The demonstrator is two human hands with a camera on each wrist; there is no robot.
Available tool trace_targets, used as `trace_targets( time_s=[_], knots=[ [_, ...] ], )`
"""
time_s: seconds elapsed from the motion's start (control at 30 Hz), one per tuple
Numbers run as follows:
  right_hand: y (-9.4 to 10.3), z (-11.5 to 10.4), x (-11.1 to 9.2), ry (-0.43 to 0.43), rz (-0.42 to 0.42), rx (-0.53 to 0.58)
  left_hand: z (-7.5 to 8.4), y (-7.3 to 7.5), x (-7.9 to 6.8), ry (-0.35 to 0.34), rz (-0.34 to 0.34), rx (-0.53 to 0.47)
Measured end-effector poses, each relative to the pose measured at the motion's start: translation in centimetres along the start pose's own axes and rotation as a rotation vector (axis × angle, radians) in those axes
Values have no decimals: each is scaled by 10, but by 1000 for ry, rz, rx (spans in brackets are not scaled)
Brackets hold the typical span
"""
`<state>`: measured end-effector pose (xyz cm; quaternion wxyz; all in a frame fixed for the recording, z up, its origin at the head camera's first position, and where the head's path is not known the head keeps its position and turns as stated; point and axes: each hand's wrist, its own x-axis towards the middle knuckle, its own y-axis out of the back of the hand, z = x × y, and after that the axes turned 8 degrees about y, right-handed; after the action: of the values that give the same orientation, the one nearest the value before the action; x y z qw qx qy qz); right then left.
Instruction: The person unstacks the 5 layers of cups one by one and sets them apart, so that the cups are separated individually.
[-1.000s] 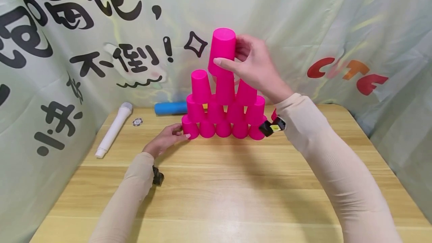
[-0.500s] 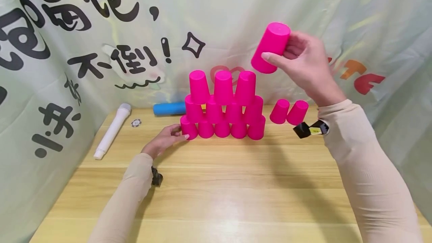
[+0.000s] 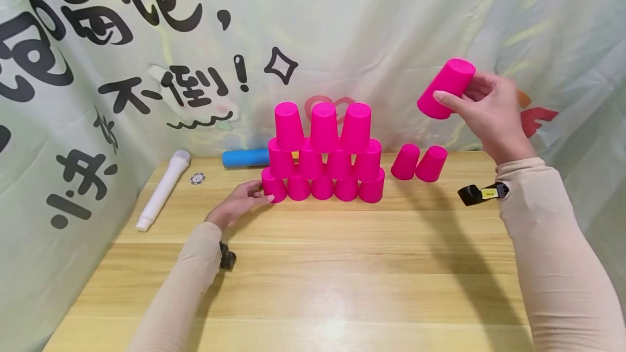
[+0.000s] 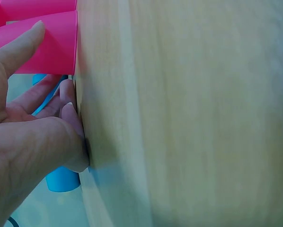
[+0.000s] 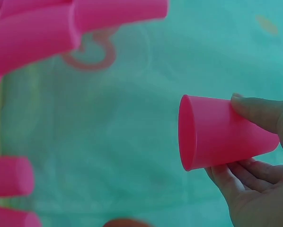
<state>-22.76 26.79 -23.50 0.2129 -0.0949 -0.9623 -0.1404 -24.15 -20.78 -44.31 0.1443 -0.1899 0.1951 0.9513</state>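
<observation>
Gripping this probably light cup (image 3: 446, 88) mid-wall, my right hand (image 3: 499, 114) needs little squeeze; my left hand (image 3: 236, 204) holds its nearest cup (image 3: 276, 187).

Left arm (image 3: 183, 287), sleeved: points to 1 o'clock; left grip (image 3: 238, 203) low, left thumb (image 4: 23, 49) straight. Right arm (image 3: 552, 254), sleeved: points to 11 o'clock; right grip (image 3: 495, 114) raised, right thumb (image 5: 260, 111) opposing curled fingers (image 5: 224, 180).

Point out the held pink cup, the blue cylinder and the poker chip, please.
Held pink cup (image 5: 217, 131), right wrist view: side wall.
Blue cylinder (image 3: 245, 157), head view: curved side.
Poker chip (image 3: 198, 178), head view: face centre.
</observation>
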Motion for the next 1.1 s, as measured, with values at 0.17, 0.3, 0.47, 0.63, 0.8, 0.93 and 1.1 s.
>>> trace_targets(
  time_s=[0.17,0.3,0.47,0.63,0.8,0.93,1.1],
  knots=[
    [18,28,1,-132,47,-97,0,0,-1,-8,-5,-2],
    [31,53,0,-224,71,-168,1,0,-2,-18,-12,-1],
    [47,83,-5,-318,99,-218,1,0,-2,-10,-14,-3],
    [60,111,-13,-371,117,-190,2,-1,-3,-9,-12,11],
    [67,137,-23,-415,166,-178,3,-2,-3,-4,-13,0],
    [66,155,-31,-441,190,-213,4,-2,-3,7,-12,-10],
    [60,174,-38,-454,180,-247,3,-2,-3,2,-7,-3]
  ],
)
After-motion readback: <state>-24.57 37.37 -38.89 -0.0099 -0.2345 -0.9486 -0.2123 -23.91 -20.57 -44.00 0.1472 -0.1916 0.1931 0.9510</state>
